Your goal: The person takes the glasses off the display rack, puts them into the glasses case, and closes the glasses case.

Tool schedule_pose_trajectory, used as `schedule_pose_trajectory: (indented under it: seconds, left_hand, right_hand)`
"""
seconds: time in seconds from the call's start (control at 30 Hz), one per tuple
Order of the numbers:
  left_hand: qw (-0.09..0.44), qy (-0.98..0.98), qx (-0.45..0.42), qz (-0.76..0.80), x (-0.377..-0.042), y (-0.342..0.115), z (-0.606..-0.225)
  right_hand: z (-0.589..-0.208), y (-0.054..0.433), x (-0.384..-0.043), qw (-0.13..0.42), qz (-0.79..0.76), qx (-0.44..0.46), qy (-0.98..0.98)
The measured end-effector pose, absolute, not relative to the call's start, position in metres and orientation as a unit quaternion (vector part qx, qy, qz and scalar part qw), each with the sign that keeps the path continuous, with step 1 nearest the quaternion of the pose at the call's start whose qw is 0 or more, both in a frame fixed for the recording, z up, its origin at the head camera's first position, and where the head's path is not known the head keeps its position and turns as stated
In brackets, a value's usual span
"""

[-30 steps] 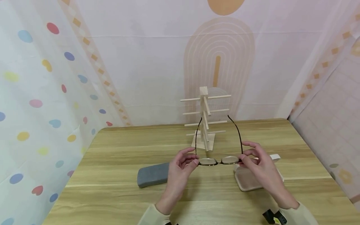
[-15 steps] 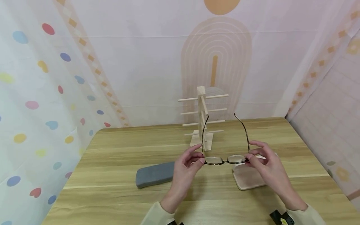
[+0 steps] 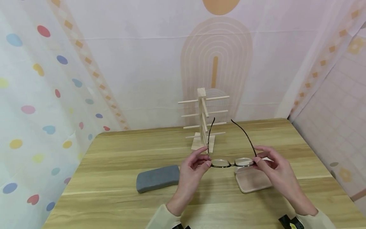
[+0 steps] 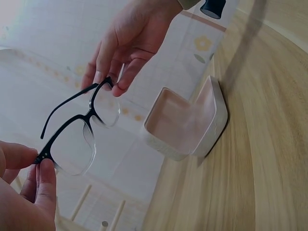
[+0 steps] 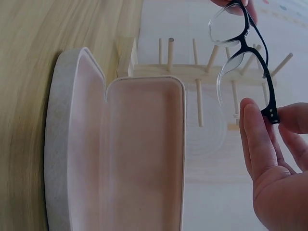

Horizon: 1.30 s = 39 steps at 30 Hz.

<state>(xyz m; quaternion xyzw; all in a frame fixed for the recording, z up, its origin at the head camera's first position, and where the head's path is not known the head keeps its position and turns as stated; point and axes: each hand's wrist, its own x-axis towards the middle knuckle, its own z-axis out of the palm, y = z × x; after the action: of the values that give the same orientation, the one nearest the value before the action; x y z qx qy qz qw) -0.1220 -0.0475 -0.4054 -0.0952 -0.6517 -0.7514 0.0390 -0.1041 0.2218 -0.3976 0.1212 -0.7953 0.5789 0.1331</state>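
Observation:
A pair of glasses (image 3: pixel 232 165) with a dark upper frame and clear lower rims is held in the air, temples unfolded and pointing away. My left hand (image 3: pixel 191 173) pinches the left hinge corner between thumb and fingers; my right hand (image 3: pixel 275 173) pinches the right one. The left wrist view shows both hands on the glasses (image 4: pixel 89 115), one at each end. Below my right hand lies an opened, pink-lined glasses case (image 3: pixel 253 181), partly hidden by that hand. From the right wrist, the case (image 5: pixel 144 154) appears large, with nothing inside the visible part.
Behind the glasses stands a wooden display rack (image 3: pixel 201 111) with several pegs, none carrying anything. A closed grey-blue glasses case (image 3: pixel 157 178) lies left of my left hand. The wooden table (image 3: pixel 120 152) ends at a patterned curtain (image 3: pixel 148 70).
Both hands have carried the glasses a little to the right relative to the rack. The right temple now slants further inward. The grip at both corners is the same.

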Motion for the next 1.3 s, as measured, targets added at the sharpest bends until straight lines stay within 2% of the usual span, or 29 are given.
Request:
schedule_pose_trajectory:
  seconds: [0.77, 1.3]
  left_hand:
    - [0.046, -0.662, -0.106, -0.740, -0.121, -0.046, -0.408]
    - [0.033, -0.672, -0.114, -0.731, -0.122, -0.047, -0.410]
  right_hand:
    - [-0.408, 0.223, -0.104, 0.155, 0.560, 0.172, -0.795]
    - [-0.409, 0.223, -0.107, 0.165, 0.520, 0.164, -0.822]
